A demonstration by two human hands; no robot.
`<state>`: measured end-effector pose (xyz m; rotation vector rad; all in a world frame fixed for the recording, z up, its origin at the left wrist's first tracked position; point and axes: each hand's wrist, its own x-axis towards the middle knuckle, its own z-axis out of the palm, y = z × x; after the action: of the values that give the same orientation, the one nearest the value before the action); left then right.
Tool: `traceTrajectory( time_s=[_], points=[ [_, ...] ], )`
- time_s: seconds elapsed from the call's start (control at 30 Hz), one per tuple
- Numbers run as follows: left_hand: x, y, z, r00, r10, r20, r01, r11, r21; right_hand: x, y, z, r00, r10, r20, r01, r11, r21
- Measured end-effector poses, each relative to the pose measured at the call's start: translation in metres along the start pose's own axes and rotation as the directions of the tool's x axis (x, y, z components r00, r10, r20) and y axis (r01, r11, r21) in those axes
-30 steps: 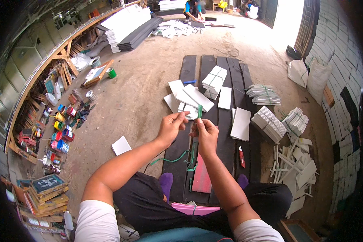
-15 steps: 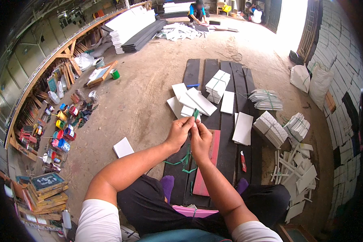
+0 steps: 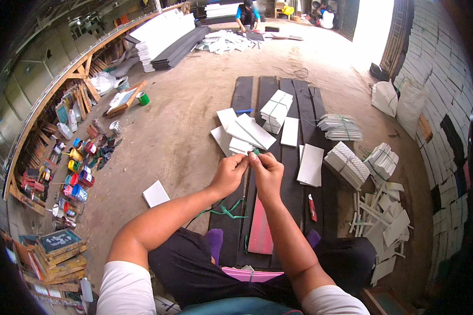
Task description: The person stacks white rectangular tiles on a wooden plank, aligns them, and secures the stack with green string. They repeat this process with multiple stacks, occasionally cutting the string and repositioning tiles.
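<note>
My left hand (image 3: pixel 229 173) and my right hand (image 3: pixel 267 174) are close together, their fingertips pinching a bit of green plastic twine (image 3: pixel 255 151). A looser length of similar green twine (image 3: pixel 229 210) hangs or lies below my left wrist; its link to the pinched piece is hidden. Beneath my right forearm lies a red board (image 3: pixel 260 231) on dark planks (image 3: pixel 315 157). Just beyond my fingers, white rectangular sheets (image 3: pixel 256 131) overlap in a loose pile. A red cutter knife (image 3: pixel 312 207) rests to the right.
Tied bundles of white pieces (image 3: pixel 276 110) stand on and beside the planks, with a heap of white offcuts (image 3: pixel 386 220) at the right. Pink sheets (image 3: pixel 251 274) sit by my lap. Paint cans (image 3: pixel 80 191) crowd the left floor. Another person (image 3: pixel 248 17) crouches far off.
The twine's upright loop above my fingertips now shows as a small bunched piece. My hands stay together, the right one turned slightly more inward. The loose twine below has shifted left.
</note>
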<state>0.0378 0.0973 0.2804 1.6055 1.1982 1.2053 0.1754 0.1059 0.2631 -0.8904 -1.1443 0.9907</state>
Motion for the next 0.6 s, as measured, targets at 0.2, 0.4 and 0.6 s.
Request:
traceTrajectory(
  time_s=[0.2, 0.4, 0.6],
  points=[
    [-0.002, 0.009, 0.006, 0.977, -0.129, 0.168, 0.167, 0.959, -0.23, 0.003, 0.009, -0.007, 0.986, 0.16, -0.045, -0.148, 0.969, 0.198],
    [-0.001, 0.015, 0.004, 0.907, -0.329, 0.264, 0.413, 0.822, -0.392, 0.0, 0.01, -0.004, 0.994, 0.075, -0.085, -0.064, 0.99, 0.126],
    [0.002, 0.016, -0.004, 0.89, -0.322, 0.322, 0.451, 0.718, -0.53, 0.007, 0.011, -0.024, 0.946, 0.218, 0.239, -0.294, 0.89, 0.35]
  ],
)
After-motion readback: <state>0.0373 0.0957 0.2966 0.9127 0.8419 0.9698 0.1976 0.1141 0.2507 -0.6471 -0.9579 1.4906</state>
